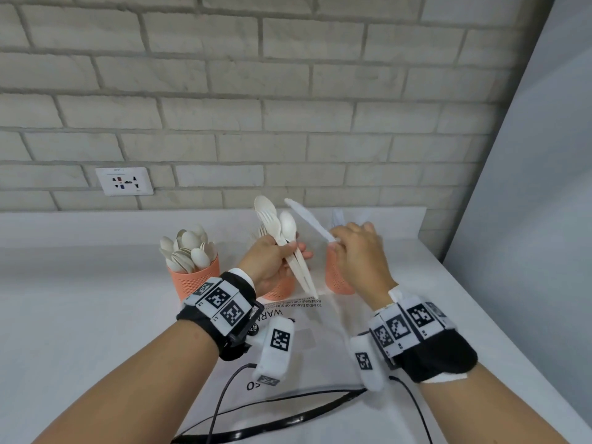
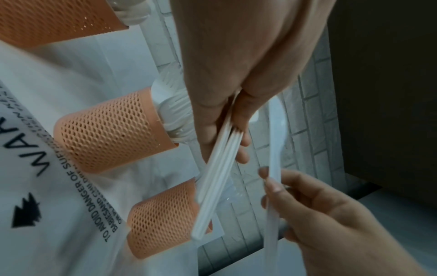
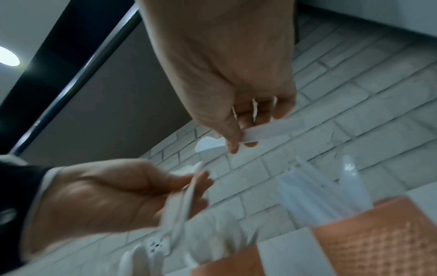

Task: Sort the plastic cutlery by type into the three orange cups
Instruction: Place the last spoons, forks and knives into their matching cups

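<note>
Left hand (image 1: 272,261) grip clamped on a bundle (image 1: 288,248) of spoons and a fork, above the middle cup (image 1: 278,291). Right hand (image 1: 358,254) pinches a knife (image 1: 307,221) over the right cup (image 1: 336,277). Left cup (image 1: 192,280) holds spoons, toward the table's (image 1: 80,283) back edge.

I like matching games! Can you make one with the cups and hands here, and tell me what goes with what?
Things:
1. left cup
2. right cup
3. left hand
4. right hand

What goes with each:
A. pinches one knife
B. holds knives
C. grips a mixed bundle of spoons and a fork
D. full of spoons

Pairs: 1-D, 2-B, 3-C, 4-A
</note>
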The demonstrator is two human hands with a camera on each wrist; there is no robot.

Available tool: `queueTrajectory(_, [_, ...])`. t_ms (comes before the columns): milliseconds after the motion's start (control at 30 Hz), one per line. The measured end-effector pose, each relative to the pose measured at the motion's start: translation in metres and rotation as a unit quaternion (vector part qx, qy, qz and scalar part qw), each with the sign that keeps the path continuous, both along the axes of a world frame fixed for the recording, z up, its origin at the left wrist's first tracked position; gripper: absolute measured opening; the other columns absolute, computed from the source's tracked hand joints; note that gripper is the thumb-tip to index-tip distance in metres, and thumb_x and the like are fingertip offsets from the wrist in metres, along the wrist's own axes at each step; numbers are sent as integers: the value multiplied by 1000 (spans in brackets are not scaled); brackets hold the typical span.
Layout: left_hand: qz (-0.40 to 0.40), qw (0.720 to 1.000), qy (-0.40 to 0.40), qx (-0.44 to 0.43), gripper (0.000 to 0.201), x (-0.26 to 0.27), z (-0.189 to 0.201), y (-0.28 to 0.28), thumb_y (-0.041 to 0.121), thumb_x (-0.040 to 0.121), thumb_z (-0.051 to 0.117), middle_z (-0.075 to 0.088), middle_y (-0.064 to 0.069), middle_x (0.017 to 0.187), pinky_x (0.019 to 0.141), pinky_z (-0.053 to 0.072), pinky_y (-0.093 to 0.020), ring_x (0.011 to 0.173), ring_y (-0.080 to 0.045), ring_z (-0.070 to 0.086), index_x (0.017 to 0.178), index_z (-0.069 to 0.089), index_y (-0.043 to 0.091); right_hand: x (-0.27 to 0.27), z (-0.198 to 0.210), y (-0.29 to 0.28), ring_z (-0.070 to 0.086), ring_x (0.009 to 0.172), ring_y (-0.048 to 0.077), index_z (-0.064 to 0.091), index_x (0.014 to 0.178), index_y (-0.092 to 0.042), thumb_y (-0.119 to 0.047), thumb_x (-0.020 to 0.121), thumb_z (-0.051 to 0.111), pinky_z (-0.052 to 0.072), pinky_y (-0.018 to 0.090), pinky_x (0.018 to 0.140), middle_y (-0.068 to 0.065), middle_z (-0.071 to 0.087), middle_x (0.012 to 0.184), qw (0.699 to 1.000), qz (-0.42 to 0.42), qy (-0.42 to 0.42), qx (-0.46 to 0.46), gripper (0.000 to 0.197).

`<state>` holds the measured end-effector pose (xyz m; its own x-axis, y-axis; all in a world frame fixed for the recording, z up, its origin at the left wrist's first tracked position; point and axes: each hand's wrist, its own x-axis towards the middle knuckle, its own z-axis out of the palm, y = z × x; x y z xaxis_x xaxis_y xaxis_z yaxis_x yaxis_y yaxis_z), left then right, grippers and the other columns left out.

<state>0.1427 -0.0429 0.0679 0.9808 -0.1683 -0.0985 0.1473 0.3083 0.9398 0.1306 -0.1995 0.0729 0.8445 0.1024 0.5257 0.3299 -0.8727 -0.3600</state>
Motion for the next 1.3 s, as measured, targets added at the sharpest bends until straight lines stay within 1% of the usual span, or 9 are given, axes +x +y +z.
queueTrajectory(233, [-26, 999, -8, -27, 16, 3, -6, 1, 3, 97, 39, 67, -3, 74, 59, 56, -22, 61, -9, 66, 105, 51, 8, 51, 1, -37, 53, 66, 25, 55, 90, 2, -7, 94, 47, 35, 26, 54, 13, 58, 73, 979, -51, -14, 199, 13])
queueTrajectory(533, [-79, 996, -38, -19, 17, 4, -12, 8, 6, 98, 35, 49, -3, 66, 54, 49, -26, 49, -12, 48, 114, 42, 8, 84, -48, -39, 44, 111, 35, 55, 108, -4, -17, 93, 38, 32, 39, 89, 19, 55, 113, 964, -152, 216, -4, 26])
queueTrajectory(667, [-62, 996, -59, 27, 25, 8, -17, 13, 3, 98, 33, 44, -1, 68, 59, 40, -29, 46, -8, 42, 120, 42, 11, 82, -34, -34, 39, 116, 35, 45, 129, -1, -1, 87, 39, 33, 41, 94, 20, 48, 126, 983, -135, 121, 41, 43])
queueTrajectory(733, [-51, 996, -69, 35, 28, 8, -17, 14, 0, 97, 33, 43, -1, 69, 58, 38, -29, 46, -7, 42, 118, 43, 14, 78, -22, -25, 43, 107, 34, 46, 128, 0, 7, 78, 42, 35, 40, 90, 20, 52, 115, 984, -110, -34, 134, 51])
queueTrajectory(833, [-18, 993, -93, 72, 27, 7, -19, 12, -1, 96, 35, 46, -2, 70, 55, 39, -28, 47, -8, 42, 116, 44, 15, 57, 3, 4, 50, 84, 17, 59, 100, -4, 2, 82, 47, 40, 21, 76, 8, 54, 93, 963, 38, -133, 230, 23])
queueTrajectory(900, [8, 989, -108, 106, 25, 6, -20, 10, -1, 96, 36, 47, -2, 70, 52, 40, -26, 47, -8, 42, 115, 44, 14, 40, 13, 29, 49, 68, 6, 62, 86, -7, -10, 86, 59, 38, 10, 64, 3, 56, 81, 960, 136, -82, 232, 4])
queueTrajectory(1000, [25, 975, -136, 175, 26, 2, -19, 8, -1, 95, 35, 48, -1, 71, 54, 43, -25, 54, -9, 45, 117, 40, 11, 32, 11, 58, 50, 63, 10, 62, 94, -10, -32, 78, 71, 44, 21, 61, -3, 52, 68, 969, 143, 39, 199, 29])
queueTrajectory(1133, [24, 963, -149, 222, 29, -4, -20, 16, 0, 95, 38, 47, -3, 70, 50, 42, -30, 52, -14, 43, 118, 35, 17, 35, 16, 73, 49, 55, 11, 59, 82, -11, -12, 82, 61, 42, 26, 59, -6, 49, 56, 976, 121, 65, 169, 2])
queueTrajectory(1300, [32, 950, -172, 258, 28, -7, -15, 38, 5, 95, 43, 44, -1, 69, 51, 41, -27, 54, -13, 43, 120, 35, 14, 37, 44, 76, 54, 48, 1, 69, 93, -2, -5, 85, 63, 46, 15, 54, -10, 54, 60, 960, 189, 92, 187, 11])
